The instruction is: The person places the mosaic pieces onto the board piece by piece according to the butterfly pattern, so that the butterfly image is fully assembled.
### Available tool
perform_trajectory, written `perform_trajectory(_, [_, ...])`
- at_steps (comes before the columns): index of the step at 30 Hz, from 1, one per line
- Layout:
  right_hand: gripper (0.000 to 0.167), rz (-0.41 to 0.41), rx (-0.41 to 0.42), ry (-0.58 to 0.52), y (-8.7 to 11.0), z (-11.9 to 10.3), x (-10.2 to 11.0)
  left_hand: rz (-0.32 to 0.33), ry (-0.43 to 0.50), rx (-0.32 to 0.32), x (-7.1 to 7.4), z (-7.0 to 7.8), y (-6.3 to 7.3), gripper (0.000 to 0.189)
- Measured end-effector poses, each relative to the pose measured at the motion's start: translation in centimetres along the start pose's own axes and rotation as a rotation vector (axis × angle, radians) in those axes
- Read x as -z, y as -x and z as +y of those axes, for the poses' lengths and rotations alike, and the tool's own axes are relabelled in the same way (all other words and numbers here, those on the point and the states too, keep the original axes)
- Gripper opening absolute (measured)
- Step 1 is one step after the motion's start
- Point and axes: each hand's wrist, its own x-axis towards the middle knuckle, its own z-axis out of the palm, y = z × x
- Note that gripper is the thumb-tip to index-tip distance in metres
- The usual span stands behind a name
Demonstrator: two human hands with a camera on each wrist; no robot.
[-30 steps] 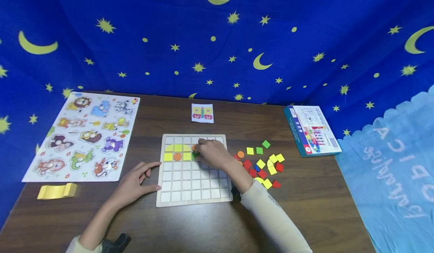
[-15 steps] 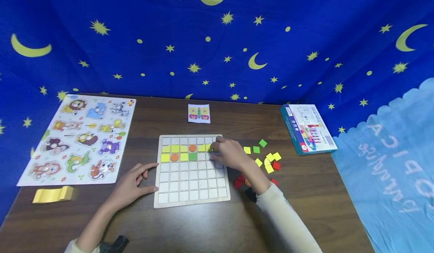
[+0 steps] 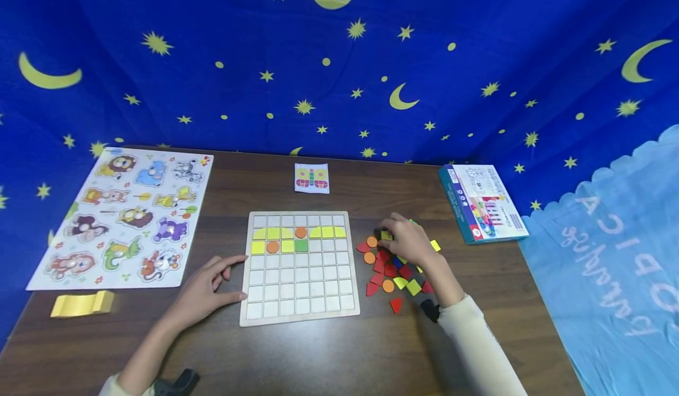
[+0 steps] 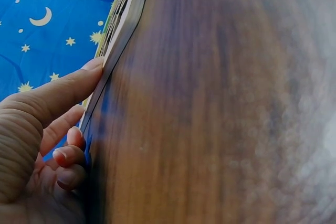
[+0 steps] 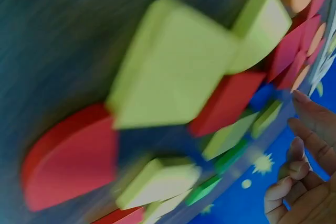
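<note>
A pale wooden grid board (image 3: 300,322) lies mid-table in the head view. Yellow tiles and an orange disc (image 3: 300,232) fill its second row; the third holds yellow squares, an orange disc and a green square (image 3: 301,245) at its left. My left hand (image 3: 204,293) touches the board's left edge with index finger and thumb, as the left wrist view (image 4: 37,135) also shows. My right hand (image 3: 411,243) is over the loose tile pile, fingertips right at a yellow square (image 3: 386,236). In the right wrist view its fingers (image 5: 310,135) bend loosely, with no tile visible between them.
Red, orange, yellow and blue pieces spread right of the board, including a red quarter piece (image 3: 396,306). A butterfly pattern card (image 3: 311,178) lies behind it. An animal puzzle (image 3: 127,219) and yellow block (image 3: 82,304) are left; a box (image 3: 484,203) stands right.
My right hand has moved right from the board to the tile pile. Yellow tiles now show at the second row's right end. The left hand stays at the board's edge.
</note>
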Motion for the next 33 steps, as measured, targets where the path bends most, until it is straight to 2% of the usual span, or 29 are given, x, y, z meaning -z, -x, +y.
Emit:
perform_trajectory(7, [0.032, -0.014, -0.027, 0.012, 0.5, 1.9, -0.2, -0.009, 0.005, 0.016, 0.0, 0.0, 0.1, 0.069])
perform_trajectory(21, [0.03, -0.01, 0.019, 0.034, 0.5, 2.3, -0.5, -0.013, -0.006, 0.012, 0.0, 0.0, 0.0, 0.069])
perform_trajectory(26, [0.029, -0.001, 0.042, 0.029, 0.3, 1.6, -0.3, -0.011, -0.008, 0.01, 0.0, 0.0, -0.1, 0.069])
perform_trajectory(33, [0.026, 0.019, 0.107, 0.023, -0.3, -1.0, 0.0, -0.011, -0.013, 0.009, -0.1, -0.1, -0.1, 0.069])
